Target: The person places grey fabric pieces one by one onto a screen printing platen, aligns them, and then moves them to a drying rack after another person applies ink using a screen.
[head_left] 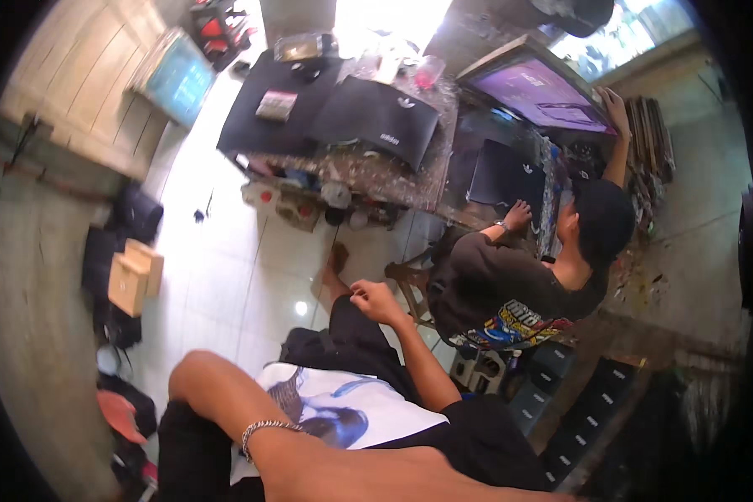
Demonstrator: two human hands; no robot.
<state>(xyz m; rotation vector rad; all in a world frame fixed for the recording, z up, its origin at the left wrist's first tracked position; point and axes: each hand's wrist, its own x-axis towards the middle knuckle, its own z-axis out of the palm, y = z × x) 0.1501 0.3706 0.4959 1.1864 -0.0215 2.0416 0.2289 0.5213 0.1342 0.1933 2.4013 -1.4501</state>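
Note:
My right hand (375, 303) is raised above my black shorts, its fingers curled. I cannot make out whether anything is between them. My left arm, with a chain bracelet (267, 425), crosses low in front of me over my white printed shirt (333, 404). My left hand (389, 473) runs along the lower edge, fingers out of sight. To my right a seated co-worker (510, 284) in a black cap has one hand on a raised wooden-framed screen (544, 88) and the other beside a black folded piece (502, 174) on the work surface beneath it.
A cluttered, stained table (427, 184) ahead carries black pieces and small items. At left are a framed panel (172, 77), wooden boxes (130, 283) on dark bags and a wall. A stool (406, 289) is under the co-worker. Dark pieces with white marks (590, 410) lie at lower right.

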